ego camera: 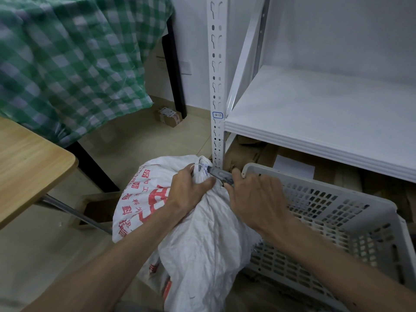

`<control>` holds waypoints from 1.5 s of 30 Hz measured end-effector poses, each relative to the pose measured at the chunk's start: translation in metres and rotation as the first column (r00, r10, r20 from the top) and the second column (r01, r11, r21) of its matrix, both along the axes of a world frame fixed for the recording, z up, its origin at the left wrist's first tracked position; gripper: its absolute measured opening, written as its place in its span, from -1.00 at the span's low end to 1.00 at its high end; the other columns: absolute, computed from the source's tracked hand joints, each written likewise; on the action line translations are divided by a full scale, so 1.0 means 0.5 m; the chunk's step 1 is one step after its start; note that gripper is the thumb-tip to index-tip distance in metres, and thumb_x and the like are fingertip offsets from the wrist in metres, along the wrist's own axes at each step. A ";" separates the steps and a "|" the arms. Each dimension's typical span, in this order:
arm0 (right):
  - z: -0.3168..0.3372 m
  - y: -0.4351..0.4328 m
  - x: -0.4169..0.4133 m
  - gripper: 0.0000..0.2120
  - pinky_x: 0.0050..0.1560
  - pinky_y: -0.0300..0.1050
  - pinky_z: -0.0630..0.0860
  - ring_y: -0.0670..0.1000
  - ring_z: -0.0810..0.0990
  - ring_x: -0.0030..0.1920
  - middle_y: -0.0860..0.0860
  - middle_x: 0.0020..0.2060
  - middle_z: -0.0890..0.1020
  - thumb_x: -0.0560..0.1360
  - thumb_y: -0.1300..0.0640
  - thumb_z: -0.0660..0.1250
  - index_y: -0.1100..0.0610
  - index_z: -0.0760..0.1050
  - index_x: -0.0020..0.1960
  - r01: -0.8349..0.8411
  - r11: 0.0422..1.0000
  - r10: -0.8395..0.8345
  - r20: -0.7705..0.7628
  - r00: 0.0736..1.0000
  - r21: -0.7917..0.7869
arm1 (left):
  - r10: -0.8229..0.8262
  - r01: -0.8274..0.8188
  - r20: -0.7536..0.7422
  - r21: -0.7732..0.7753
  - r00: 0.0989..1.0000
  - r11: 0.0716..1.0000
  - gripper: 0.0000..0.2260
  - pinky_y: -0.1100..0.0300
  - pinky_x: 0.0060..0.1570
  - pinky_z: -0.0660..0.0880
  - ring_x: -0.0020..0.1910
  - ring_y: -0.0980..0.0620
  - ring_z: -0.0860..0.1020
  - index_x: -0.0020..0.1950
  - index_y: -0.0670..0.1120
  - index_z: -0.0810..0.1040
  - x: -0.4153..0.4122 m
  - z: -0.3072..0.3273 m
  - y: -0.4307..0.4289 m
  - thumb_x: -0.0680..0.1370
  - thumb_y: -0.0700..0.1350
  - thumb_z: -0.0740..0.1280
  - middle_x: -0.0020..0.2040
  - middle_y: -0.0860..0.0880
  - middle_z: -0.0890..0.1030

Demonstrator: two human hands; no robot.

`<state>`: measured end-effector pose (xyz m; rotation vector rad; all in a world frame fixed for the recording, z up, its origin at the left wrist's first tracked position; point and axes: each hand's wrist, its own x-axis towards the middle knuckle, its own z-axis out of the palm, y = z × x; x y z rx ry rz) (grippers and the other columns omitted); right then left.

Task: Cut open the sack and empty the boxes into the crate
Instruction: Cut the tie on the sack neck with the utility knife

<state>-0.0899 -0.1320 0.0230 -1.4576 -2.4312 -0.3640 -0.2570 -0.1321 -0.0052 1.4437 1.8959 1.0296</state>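
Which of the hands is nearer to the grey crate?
Right. The right hand, holding a grey cutter, sits just over the crate's near-left rim. The left hand grips the sack's tied neck, farther left.

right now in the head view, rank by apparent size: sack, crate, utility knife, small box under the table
1. sack and crate: look alike, nearness unsure
2. small box
3. utility knife, mostly hidden
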 end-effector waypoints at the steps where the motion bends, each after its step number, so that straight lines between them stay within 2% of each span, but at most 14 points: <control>1: 0.001 0.001 -0.002 -0.77 -0.52 -0.25 0.09 -0.06 0.16 -0.60 -0.01 -0.53 0.22 0.42 -0.05 0.42 0.12 0.55 -0.23 0.006 1.000 -0.006 0.023 1.000 0.006 | 0.005 -0.005 -0.012 -0.003 1.000 1.000 -0.86 0.43 -0.32 0.35 -0.23 0.15 0.55 -0.14 0.00 0.53 0.000 0.000 0.000 0.44 -0.05 0.48 -0.21 0.10 0.62; 9: 0.000 0.046 0.030 -0.75 -0.52 -0.27 0.07 -0.05 0.20 -0.59 0.00 -0.53 0.47 0.47 -0.07 0.31 0.11 0.59 -0.15 -0.112 0.994 0.110 0.114 0.987 0.017 | -0.026 0.023 -0.041 -0.071 0.999 0.997 -0.81 0.42 -0.39 0.35 -0.31 0.16 0.51 -0.22 -0.03 0.50 -0.008 0.007 0.003 0.45 -0.04 0.48 -0.29 0.10 0.57; 13: -0.001 0.082 0.059 -0.59 -0.49 -0.29 0.04 -0.04 0.26 -0.57 -0.05 -0.52 0.44 0.48 -0.18 0.05 0.04 0.57 -0.09 -0.175 0.982 0.177 0.012 0.984 -0.067 | -0.080 0.074 -0.045 -0.109 0.996 0.991 -0.84 0.35 -0.33 0.37 -0.29 0.13 0.52 -0.19 -0.07 0.54 -0.015 0.005 0.008 0.44 -0.06 0.48 -0.28 0.08 0.58; 16: -0.002 0.106 0.083 -0.57 -0.49 -0.25 0.21 -0.01 0.34 -0.55 -0.07 -0.51 0.38 0.49 -0.22 0.05 0.01 0.58 -0.02 -0.202 0.977 0.198 -0.060 0.978 -0.071 | -0.133 0.129 -0.024 -0.127 0.991 0.983 -0.88 0.24 -0.22 0.48 -0.22 0.05 0.58 -0.13 -0.11 0.59 -0.019 0.006 0.007 0.44 -0.11 0.48 -0.22 0.01 0.63; 20: -0.005 0.109 0.070 -0.56 -0.49 -0.25 0.17 -0.03 0.33 -0.58 -0.08 -0.54 0.46 0.49 -0.23 0.05 0.03 0.58 -0.11 -0.330 0.941 0.322 -0.095 0.942 -0.080 | -0.080 0.088 0.069 -0.127 0.994 0.988 -0.89 0.35 -0.30 0.41 -0.26 0.10 0.54 -0.10 -0.10 0.60 -0.021 0.000 -0.001 0.44 -0.14 0.49 -0.25 0.06 0.59; 25: -0.011 0.106 0.076 -0.51 -0.43 -0.23 0.24 -0.02 0.44 -0.50 -0.07 -0.46 0.55 0.47 -0.27 0.00 -0.01 0.59 -0.05 -0.315 0.941 0.300 -0.125 0.946 -0.121 | -0.064 0.082 0.129 -0.141 0.990 0.987 -0.86 0.44 -0.38 0.36 -0.32 0.19 0.50 -0.22 -0.01 0.55 -0.021 0.003 -0.003 0.46 -0.14 0.48 -0.31 0.11 0.55; 29: -0.015 0.095 0.081 -0.58 -0.43 -0.22 0.28 -0.12 0.38 -0.51 -0.11 -0.49 0.47 0.49 -0.28 0.12 0.02 0.55 -0.15 -0.242 0.942 0.141 -0.379 0.915 -0.233 | -0.051 0.081 0.202 -0.142 0.978 0.986 -0.90 0.48 -0.37 0.37 -0.27 0.17 0.54 -0.17 -0.05 0.58 -0.025 0.007 -0.003 0.45 -0.15 0.49 -0.27 0.10 0.59; 31: -0.013 0.088 0.068 -0.59 -0.42 -0.24 0.30 -0.13 0.35 -0.51 -0.09 -0.49 0.45 0.49 -0.24 0.27 0.12 0.53 -0.21 -0.266 0.887 -0.047 -0.649 0.759 -0.376 | -0.068 0.098 0.207 -0.138 0.976 0.986 -0.84 0.43 -0.30 0.42 -0.21 0.14 0.58 -0.06 -0.12 0.62 -0.023 0.007 -0.003 0.43 -0.13 0.52 -0.19 0.04 0.64; 33: -0.003 0.083 0.045 -0.66 -0.40 -0.37 0.33 -0.19 0.42 -0.49 -0.14 -0.48 0.49 0.45 -0.13 0.39 0.15 0.53 -0.25 -0.333 0.785 -0.257 -0.764 0.592 -0.522 | -0.065 0.094 0.215 -0.123 0.974 0.988 -0.78 0.44 -0.29 0.43 -0.23 0.20 0.58 -0.03 -0.14 0.62 -0.020 0.008 -0.003 0.39 -0.15 0.55 -0.17 0.04 0.65; 35: -0.003 0.081 0.014 -0.78 -0.27 -0.39 0.42 -0.24 0.57 -0.33 -0.18 -0.36 0.61 0.43 -0.03 0.46 0.12 0.60 -0.21 -0.376 0.692 -0.384 -0.755 0.531 -0.616 | -0.051 0.076 0.232 -0.098 0.971 0.992 -0.75 0.47 -0.31 0.43 -0.29 0.29 0.58 -0.03 -0.16 0.61 -0.018 0.011 -0.004 0.36 -0.18 0.57 -0.19 0.06 0.66; 37: -0.011 0.079 -0.009 -0.80 -0.18 -0.27 0.51 -0.12 0.64 -0.19 -0.06 -0.26 0.67 0.41 -0.01 0.49 0.14 0.65 -0.16 -0.375 0.622 -0.468 -0.710 0.526 -0.688 | -0.035 0.058 0.257 -0.084 0.966 0.995 -0.70 0.42 -0.26 0.48 -0.26 0.26 0.61 -0.02 -0.17 0.61 -0.018 0.012 -0.006 0.33 -0.18 0.60 -0.17 0.02 0.69; 40: -0.021 0.071 -0.026 -0.80 -0.48 -0.38 0.42 -0.23 0.55 -0.49 -0.15 -0.54 0.58 0.41 0.03 0.49 0.16 0.59 -0.23 -0.448 0.474 -0.588 -0.651 0.480 -0.758 | 0.004 0.024 0.341 -0.076 0.940 0.997 -0.65 0.22 -0.09 0.60 -0.12 0.07 0.67 0.01 -0.17 0.61 -0.019 0.012 -0.011 0.29 -0.21 0.62 -0.11 -0.04 0.72; 42: -0.023 0.071 -0.032 -0.81 -0.62 -0.41 0.30 -0.25 0.42 -0.67 -0.16 -0.68 0.47 0.44 0.09 0.47 0.15 0.54 -0.24 -0.494 0.413 -0.671 -0.623 0.402 -0.765 | 0.011 0.016 0.371 -0.072 0.929 0.997 -0.64 0.23 -0.08 0.60 -0.13 0.09 0.67 0.01 -0.17 0.61 -0.020 0.017 -0.014 0.29 -0.23 0.62 -0.11 -0.03 0.72; 45: -0.025 0.070 -0.041 -0.85 -0.57 -0.37 0.38 -0.21 0.48 -0.60 -0.10 -0.58 0.55 0.46 0.14 0.46 0.18 0.54 -0.20 -0.534 0.407 -0.740 -0.611 0.283 -0.741 | 0.032 -0.001 0.425 -0.072 0.905 0.997 -0.66 0.33 -0.17 0.59 -0.20 0.18 0.65 -0.03 -0.13 0.62 -0.019 0.023 -0.014 0.27 -0.26 0.63 -0.17 0.05 0.71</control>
